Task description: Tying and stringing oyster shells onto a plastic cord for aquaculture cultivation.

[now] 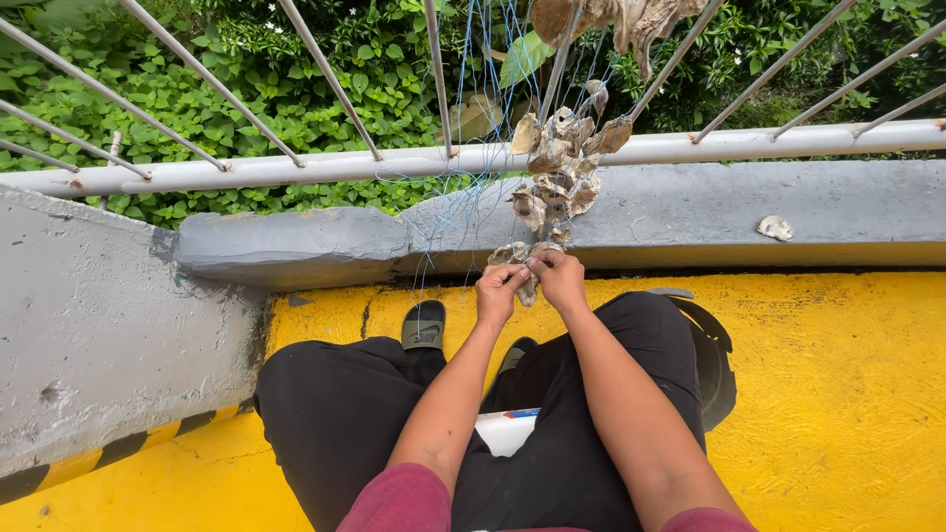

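Hanging from the white-painted metal railing (pixel 296 169), a string of rough grey-brown oyster shells threaded on thin blue nylon line (pixel 554 163) is held at its lower end by both hands. The left hand (pixel 499 292) and the right hand (pixel 560 278) are closed side by side on the bottom cluster of shells, fingertips pinched inward; which single shell or strand lies between the fingers cannot be told, as it is hidden by the knuckles.

Above the grip, the shells run up in an irregular column across the grey concrete kerb (pixel 296 246) to the rail, with loose blue strands trailing to the left of it. One stray pale shell (pixel 776 228) lies on the kerb, well apart to the right of the grip.

The shells are judged stiff, brittle at the edges and sharp, so flat faces rather than rims are to be taken. The line is judged thin, limp and prone to tangling; it should be pinched close to a shell. The string as a whole is judged moderately heavy and free to swing.

Below the grip, black-trousered knees (pixel 345 414) rest over the yellow painted floor (pixel 838 394).
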